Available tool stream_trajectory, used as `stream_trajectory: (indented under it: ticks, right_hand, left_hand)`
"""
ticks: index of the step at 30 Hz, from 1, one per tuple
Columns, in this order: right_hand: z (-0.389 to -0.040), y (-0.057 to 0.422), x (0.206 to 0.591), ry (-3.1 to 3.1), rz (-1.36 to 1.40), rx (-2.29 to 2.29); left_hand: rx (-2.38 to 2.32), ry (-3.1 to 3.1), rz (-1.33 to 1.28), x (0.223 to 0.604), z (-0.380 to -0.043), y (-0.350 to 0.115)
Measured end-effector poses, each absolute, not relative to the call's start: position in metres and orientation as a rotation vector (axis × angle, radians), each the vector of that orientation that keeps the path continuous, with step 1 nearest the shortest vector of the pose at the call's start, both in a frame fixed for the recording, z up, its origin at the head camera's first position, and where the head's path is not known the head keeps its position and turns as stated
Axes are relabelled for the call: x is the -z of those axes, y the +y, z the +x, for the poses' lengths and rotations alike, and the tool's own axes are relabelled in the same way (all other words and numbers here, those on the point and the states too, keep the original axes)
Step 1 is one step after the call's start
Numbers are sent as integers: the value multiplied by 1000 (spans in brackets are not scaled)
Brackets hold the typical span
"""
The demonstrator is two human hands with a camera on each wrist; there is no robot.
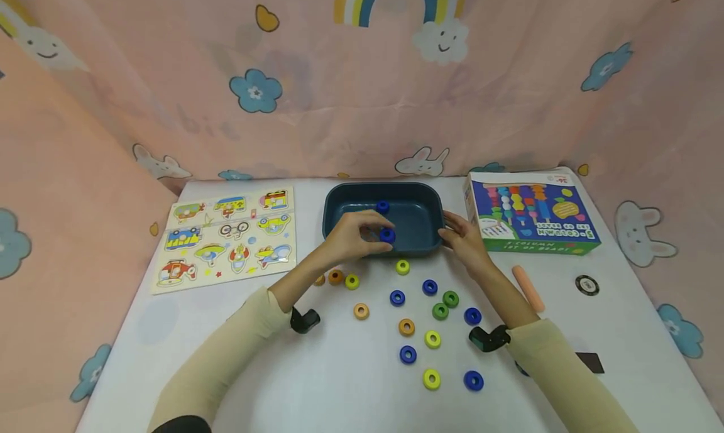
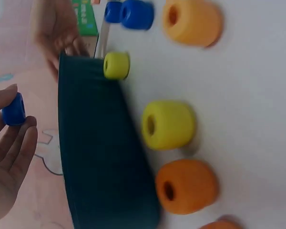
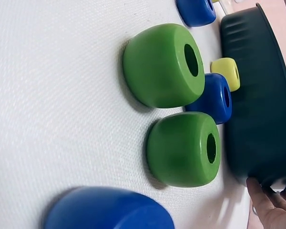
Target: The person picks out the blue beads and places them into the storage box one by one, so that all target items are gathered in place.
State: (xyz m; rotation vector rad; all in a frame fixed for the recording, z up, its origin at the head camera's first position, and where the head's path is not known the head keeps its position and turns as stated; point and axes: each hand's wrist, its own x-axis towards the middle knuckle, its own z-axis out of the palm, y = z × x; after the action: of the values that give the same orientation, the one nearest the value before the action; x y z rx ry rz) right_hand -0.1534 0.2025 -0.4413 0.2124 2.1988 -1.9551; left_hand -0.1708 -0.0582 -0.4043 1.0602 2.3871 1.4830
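Observation:
Pinched between the thumb and fingers of my left hand (image 1: 352, 237) is a blue bead (image 1: 387, 235) with a hole through it, held over the front part of a dark teal tray (image 1: 418, 216). The left wrist view shows the same bead (image 2: 13, 110) at the fingertips, above the tray's rim. Another blue bead (image 1: 383, 207) lies inside the tray near its back wall. My right hand (image 1: 468, 244) holds the tray by its right end; in the right wrist view its fingertips (image 3: 258, 191) are at the tray's lower corner.
In front of the tray lie several loose beads: yellow (image 1: 432, 339), orange (image 1: 406, 327), blue (image 1: 408, 354) and green (image 1: 450, 299). A picture puzzle board (image 1: 226, 238) is at left, a bead-set box (image 1: 532, 213) at right. Nearby are an orange stick (image 1: 528, 288) and a round black chip (image 1: 587, 285).

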Motion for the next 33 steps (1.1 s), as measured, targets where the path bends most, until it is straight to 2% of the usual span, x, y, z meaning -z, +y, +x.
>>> stream_trajectory:
  ticks: [6, 11, 24, 33]
  right_hand:
    - [-153, 201, 443, 2180, 224, 1971]
    - [-153, 200, 443, 2177, 227, 1965]
    - [-153, 203, 441, 2187, 206, 1983]
    - [-153, 203, 442, 2185, 212, 1974]
  left_hand:
    - [-1484, 2506, 972, 404, -205, -48]
    - [-1468, 2531, 931, 410, -213, -47]
    - [-1477, 2539, 966, 407, -209, -51]
    - [-1451, 2501, 1029, 416, -183, -57]
